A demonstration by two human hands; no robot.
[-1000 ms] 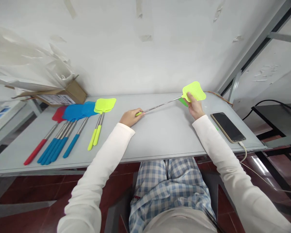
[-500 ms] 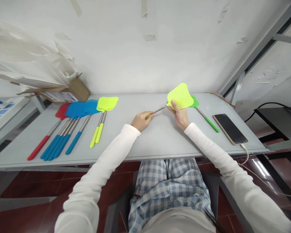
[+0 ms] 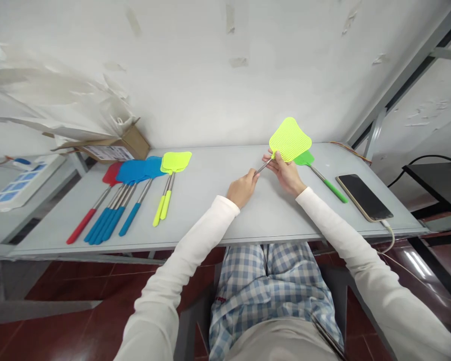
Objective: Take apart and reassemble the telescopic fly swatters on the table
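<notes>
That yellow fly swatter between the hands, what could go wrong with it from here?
The left hand grips the handle end and the right hand pinches the yellow fly swatter just under its mesh head, with only a short bit of metal rod between them; a finger could perhaps get nipped there. The green swatter lies right behind, so it might get knocked. The phone sits near the table edge, cable hanging.

Neon-yellow swatter [image 3: 289,140], blue-checked trousers [image 3: 270,286]
</notes>
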